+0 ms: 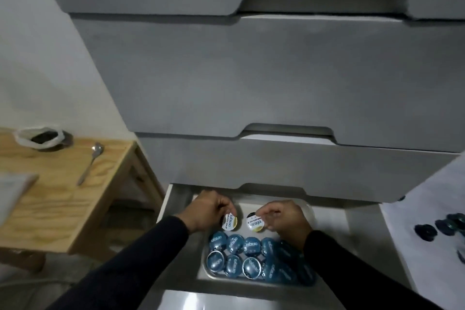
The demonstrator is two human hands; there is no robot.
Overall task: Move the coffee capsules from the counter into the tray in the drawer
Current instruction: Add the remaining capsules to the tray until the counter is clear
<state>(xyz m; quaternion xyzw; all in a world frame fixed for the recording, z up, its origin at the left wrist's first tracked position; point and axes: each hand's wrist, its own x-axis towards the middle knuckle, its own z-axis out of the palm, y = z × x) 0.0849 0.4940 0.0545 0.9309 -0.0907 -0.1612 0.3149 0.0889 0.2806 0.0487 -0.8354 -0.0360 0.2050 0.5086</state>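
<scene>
The bottom drawer [173,199] is pulled out and holds a pale tray [204,275]. Several blue-lidded coffee capsules [235,255] fill the near half of the tray. My left hand [208,210] pinches a white-and-gold-lidded capsule [229,222] over the tray's far half. My right hand [283,218] pinches a second white-and-gold-lidded capsule [254,223] beside it. Both capsules are tilted with their lids toward me. Several dark blue capsules [441,226] lie on the white counter [427,199] at the right edge.
Grey closed drawer fronts [251,78] rise above the open drawer. A wooden side table [57,184] at the left carries a spoon [91,162], a dark bowl lined with a white bag [41,138] and a pale flat object at the edge.
</scene>
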